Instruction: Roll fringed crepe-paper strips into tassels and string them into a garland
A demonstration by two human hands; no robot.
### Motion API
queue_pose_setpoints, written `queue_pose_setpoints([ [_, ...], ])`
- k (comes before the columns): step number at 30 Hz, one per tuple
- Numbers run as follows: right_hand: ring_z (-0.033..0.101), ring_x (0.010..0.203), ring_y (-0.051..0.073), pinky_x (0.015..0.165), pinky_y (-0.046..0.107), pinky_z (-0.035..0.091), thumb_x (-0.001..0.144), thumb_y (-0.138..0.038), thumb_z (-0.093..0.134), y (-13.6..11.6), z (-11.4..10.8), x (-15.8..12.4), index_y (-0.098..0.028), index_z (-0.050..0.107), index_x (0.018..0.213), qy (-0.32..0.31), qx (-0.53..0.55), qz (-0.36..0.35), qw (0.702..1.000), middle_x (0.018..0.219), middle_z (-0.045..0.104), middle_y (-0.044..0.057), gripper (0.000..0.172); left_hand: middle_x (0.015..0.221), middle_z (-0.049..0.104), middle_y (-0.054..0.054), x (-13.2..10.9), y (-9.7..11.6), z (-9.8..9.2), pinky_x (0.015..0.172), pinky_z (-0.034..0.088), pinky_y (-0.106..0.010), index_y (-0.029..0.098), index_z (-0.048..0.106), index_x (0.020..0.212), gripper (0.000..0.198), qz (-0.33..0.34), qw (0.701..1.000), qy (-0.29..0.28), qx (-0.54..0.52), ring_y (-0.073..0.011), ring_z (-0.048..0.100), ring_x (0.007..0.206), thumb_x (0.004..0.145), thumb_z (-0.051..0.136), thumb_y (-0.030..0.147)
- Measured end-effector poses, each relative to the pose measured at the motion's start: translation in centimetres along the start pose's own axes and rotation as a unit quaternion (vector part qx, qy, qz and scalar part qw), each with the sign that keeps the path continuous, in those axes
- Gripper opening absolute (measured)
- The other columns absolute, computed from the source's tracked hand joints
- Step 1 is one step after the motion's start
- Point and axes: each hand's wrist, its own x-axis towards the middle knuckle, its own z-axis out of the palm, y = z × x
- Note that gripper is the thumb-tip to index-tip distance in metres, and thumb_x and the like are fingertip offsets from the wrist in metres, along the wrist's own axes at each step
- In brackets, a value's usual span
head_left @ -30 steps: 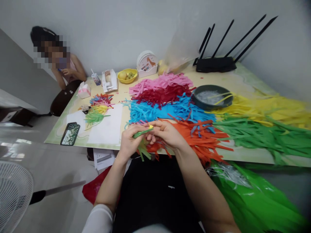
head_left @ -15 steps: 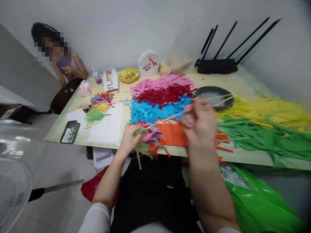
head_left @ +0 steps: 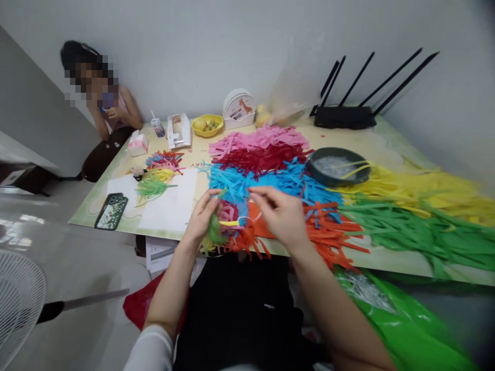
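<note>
My left hand (head_left: pixel 202 215) is closed around a bundle of multicoloured fringe strips (head_left: pixel 217 229), with green, yellow, pink, blue and orange ends hanging at the table's front edge. To its right, my right hand (head_left: pixel 281 214) pinches a thin pale string (head_left: pixel 249 218) that runs toward the bundle; its fingertips partly hide the string's end. Behind the hands lie fringed blue strips (head_left: pixel 232 180), and an orange fringed sheet (head_left: pixel 328 221) lies under and beside my right hand. Dark red strips (head_left: pixel 251 158) and pink strips (head_left: pixel 263 138) lie farther back.
Green strips (head_left: pixel 429 232) and yellow strips (head_left: pixel 421 188) cover the right side, beside a dark bowl (head_left: pixel 325 180) of clear material. A black router (head_left: pixel 344 117) stands behind. Finished-looking tassels (head_left: pixel 152 185) and a phone (head_left: pixel 111 211) lie left. A person (head_left: pixel 116 111) sits far left; a fan (head_left: pixel 19 304) stands below.
My right hand has come down and left, closer to my left hand, and the string between them is now slack instead of taut. The bundle in my left hand has turned.
</note>
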Motion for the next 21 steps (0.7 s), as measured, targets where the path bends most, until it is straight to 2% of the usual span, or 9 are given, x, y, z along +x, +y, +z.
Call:
queue_pose_setpoints([
  [2,0.061,0.059,0.014,0.058,0.026,0.046,0.087,-0.025,0.060,-0.7,1.8,-1.3,-0.019,0.074,0.092,-0.049,-0.050,-0.037,0.997,0.075,0.073,0.002,0.016,0.058,0.050,0.005,-0.3,0.3,0.7,0.054,0.044,-0.021,0.019,0.063,0.102,0.033,-0.005,0.999,-0.017,-0.046,-0.0092,0.050,0.053,0.087,0.059,0.048],
  [4,0.063,0.061,0.015,0.060,0.025,0.047,0.090,-0.025,0.057,-0.9,2.7,-1.8,-0.019,0.074,0.093,-0.067,-0.074,-0.061,0.993,0.078,0.074,0.003,0.019,0.061,0.054,0.005,-0.3,0.4,0.9,0.059,0.046,-0.021,0.018,0.064,0.096,0.027,0.012,0.999,-0.004,-0.037,-0.0089,0.053,0.056,0.084,0.065,0.042],
  [9,0.064,0.062,0.016,0.061,0.025,0.047,0.090,-0.024,0.056,-0.4,2.9,-1.5,-0.018,0.074,0.093,-0.060,-0.105,-0.064,0.991,0.075,0.074,0.004,0.019,0.086,0.073,-0.004,0.1,0.6,0.7,0.080,0.054,-0.029,0.018,0.068,0.097,0.023,0.053,0.997,0.045,-0.028,-0.0176,0.070,0.084,0.080,0.072,0.033],
  [15,0.062,0.059,0.015,0.059,0.025,0.045,0.090,-0.024,0.056,-0.5,2.7,-1.4,-0.017,0.074,0.092,-0.049,-0.131,-0.071,0.988,0.068,0.070,0.003,0.019,0.088,0.076,-0.005,0.0,0.7,0.7,0.082,0.054,-0.031,0.018,0.071,0.096,0.019,0.070,0.997,0.042,0.007,-0.0194,0.072,0.087,0.081,0.071,0.030],
  [18,0.060,0.057,0.015,0.058,0.024,0.042,0.090,-0.024,0.055,-0.7,2.5,-1.3,-0.017,0.073,0.089,-0.057,-0.142,-0.066,0.986,0.065,0.068,0.002,0.019,0.090,0.075,-0.005,-0.3,0.8,0.8,0.082,0.053,-0.031,0.018,0.071,0.096,0.016,0.113,0.988,0.065,0.085,-0.0186,0.071,0.087,0.083,0.069,0.028],
  [21,0.058,0.054,0.014,0.055,0.025,0.040,0.088,-0.025,0.057,-0.7,2.6,-1.1,-0.017,0.072,0.083,-0.077,-0.139,-0.047,0.986,0.058,0.063,0.001,0.018,0.091,0.072,-0.005,-0.5,0.9,0.7,0.084,0.050,-0.032,0.020,0.072,0.094,0.012,0.195,0.946,0.104,0.236,-0.0185,0.066,0.090,0.085,0.068,0.025],
])
